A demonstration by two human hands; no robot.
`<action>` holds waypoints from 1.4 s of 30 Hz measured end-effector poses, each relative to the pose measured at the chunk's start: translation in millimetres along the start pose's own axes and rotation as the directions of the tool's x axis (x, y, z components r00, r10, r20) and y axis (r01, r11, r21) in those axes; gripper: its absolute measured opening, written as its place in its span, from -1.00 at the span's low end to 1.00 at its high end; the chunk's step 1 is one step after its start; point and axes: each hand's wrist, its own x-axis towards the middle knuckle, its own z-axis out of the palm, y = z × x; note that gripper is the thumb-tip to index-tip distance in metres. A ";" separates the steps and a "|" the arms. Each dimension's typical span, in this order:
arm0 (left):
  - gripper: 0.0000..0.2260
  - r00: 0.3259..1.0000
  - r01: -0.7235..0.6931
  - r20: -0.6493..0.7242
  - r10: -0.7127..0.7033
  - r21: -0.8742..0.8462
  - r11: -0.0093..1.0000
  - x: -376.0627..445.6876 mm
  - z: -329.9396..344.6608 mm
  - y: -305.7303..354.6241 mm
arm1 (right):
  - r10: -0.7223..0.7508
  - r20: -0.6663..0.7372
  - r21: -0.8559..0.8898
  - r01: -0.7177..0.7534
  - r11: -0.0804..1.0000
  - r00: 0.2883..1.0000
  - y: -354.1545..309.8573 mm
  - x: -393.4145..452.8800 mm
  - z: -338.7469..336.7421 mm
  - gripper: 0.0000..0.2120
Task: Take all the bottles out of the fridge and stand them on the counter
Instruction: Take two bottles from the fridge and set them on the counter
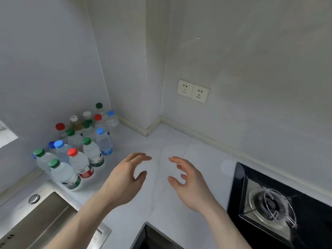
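Observation:
Several plastic bottles (79, 151) with green, red, blue and white caps stand upright in a cluster on the white counter (161, 141), against the left wall. Nearest me is a green-capped bottle (65, 175), and a red-capped one (80, 163) stands just behind it. My left hand (125, 177) hovers over the counter to the right of the cluster, fingers loosely curved, holding nothing. My right hand (188, 180) hovers beside it, palm facing the left hand, also holding nothing. The fridge is out of view.
A steel sink (41, 218) lies at the lower left, its rim close to the nearest bottles. A black gas hob (280, 209) with a burner fills the lower right. A double wall socket (193, 91) sits above the counter's back edge.

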 end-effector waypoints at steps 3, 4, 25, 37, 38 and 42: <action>-0.63 0.991 -0.113 0.061 0.115 -0.026 0.993 -10.5 27.0 39.2 | 0.023 -0.123 -0.017 -0.026 1.000 0.992 14.6 -54.9 -33.3 -0.53; -0.64 0.987 -0.135 0.080 0.138 -0.041 0.990 -15.3 37.1 52.0 | 0.035 -0.157 -0.016 -0.038 0.999 0.987 20.1 -75.6 -43.6 -0.53; -0.66 0.413 -0.741 0.393 0.821 -0.379 0.554 -210.4 221.6 368.4 | 0.269 -0.862 0.143 -0.303 0.942 0.430 71.0 -552.1 -162.4 -0.53; -0.67 -0.031 -0.768 0.390 0.920 -0.598 0.228 -299.4 325.5 546.0 | 0.308 -0.951 0.290 -0.444 0.848 -0.032 91.3 -720.6 -201.8 -0.55; -0.67 -0.047 -0.762 0.388 0.920 -0.610 0.218 -302.8 334.0 557.2 | 0.310 -0.949 0.300 -0.451 0.841 -0.053 94.1 -727.8 -207.0 -0.56; -0.68 -0.122 -0.743 0.376 0.919 -0.649 0.167 -313.1 375.2 611.4 | 0.313 -0.940 0.340 -0.455 0.823 -0.136 113.9 -756.6 -239.2 -0.56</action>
